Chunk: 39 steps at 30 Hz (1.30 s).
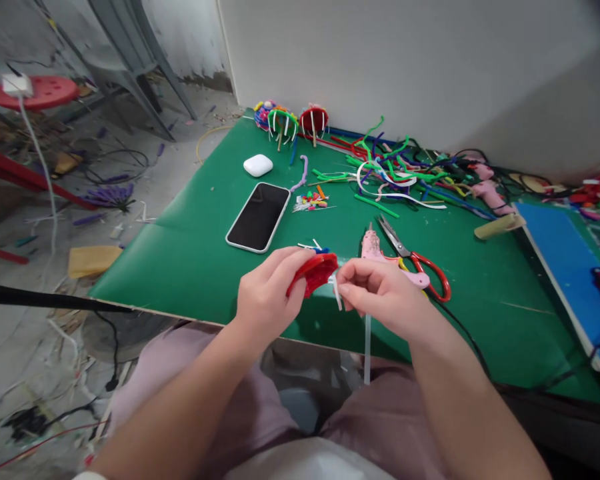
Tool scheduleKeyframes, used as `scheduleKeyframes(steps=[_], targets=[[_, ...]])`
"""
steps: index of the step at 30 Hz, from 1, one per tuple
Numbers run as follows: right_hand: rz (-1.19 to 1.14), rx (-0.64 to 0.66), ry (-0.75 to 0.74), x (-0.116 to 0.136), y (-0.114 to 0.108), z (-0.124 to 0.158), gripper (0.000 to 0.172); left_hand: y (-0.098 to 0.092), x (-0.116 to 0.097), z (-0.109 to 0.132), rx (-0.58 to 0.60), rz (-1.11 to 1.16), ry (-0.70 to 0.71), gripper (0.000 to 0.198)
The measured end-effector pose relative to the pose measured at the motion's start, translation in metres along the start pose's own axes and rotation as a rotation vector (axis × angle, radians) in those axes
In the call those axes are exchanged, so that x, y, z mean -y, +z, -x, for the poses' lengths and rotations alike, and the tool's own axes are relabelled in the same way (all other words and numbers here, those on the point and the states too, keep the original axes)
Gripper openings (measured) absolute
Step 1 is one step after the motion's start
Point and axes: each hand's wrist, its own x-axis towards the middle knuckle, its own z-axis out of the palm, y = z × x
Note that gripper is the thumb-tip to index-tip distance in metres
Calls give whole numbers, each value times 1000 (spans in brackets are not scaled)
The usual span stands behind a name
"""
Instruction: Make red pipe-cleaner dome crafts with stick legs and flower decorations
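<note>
A bare concrete floor littered with wire and scraps runs off to the left, where one round red plastic stool stands. The work surface is a table under a smooth green sheet, pushed against a plain white wall. On it lie one white pebble-shaped earbud case and one flat black-glass phone. At the back edge stand three domed fuzzy pieces ribbed with white stems. The left hand is closed, pinching a red fuzzy disc above the table's near edge. The right hand, fingers curled in, grips one thin white stem, its top just beside the disc, the rest hanging down. Behind lie one pink glue gun and one pair of red-handled steel scissors. Farther back sprawls a tangle of coloured pipe cleaners; one blue board lies at the right
</note>
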Motion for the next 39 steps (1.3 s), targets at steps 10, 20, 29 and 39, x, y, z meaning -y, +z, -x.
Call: scheduleKeyframes(steps=[10, 20, 29, 39], targets=[[-78, 13, 62, 6, 0, 7, 9, 2, -3, 1, -12, -1, 217, 34], [-48, 8, 88, 6, 1, 6, 12, 3, -4, -1, -45, -25, 234, 29], [15, -12, 89, 5, 0, 8, 11, 3, -4, 1, -31, -58, 238, 31], [-37, -23, 64, 6, 0, 9, 13, 4, -5, 1, -31, -55, 235, 32]])
